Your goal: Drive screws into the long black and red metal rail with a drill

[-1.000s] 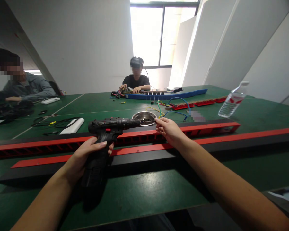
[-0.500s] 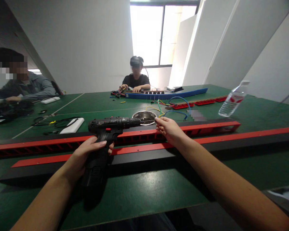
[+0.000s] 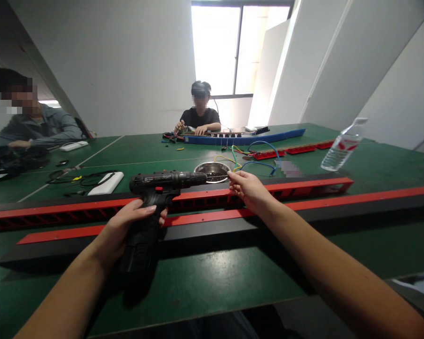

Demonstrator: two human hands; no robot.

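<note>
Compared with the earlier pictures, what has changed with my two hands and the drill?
Nothing visibly changed there: nothing was taken hold of or let go. Your left hand still holds the black drill; your right hand still pinches the end of its thin bit.

Compared with half a second ago, the seated co-worker at far left has their head slightly farther left.
</note>
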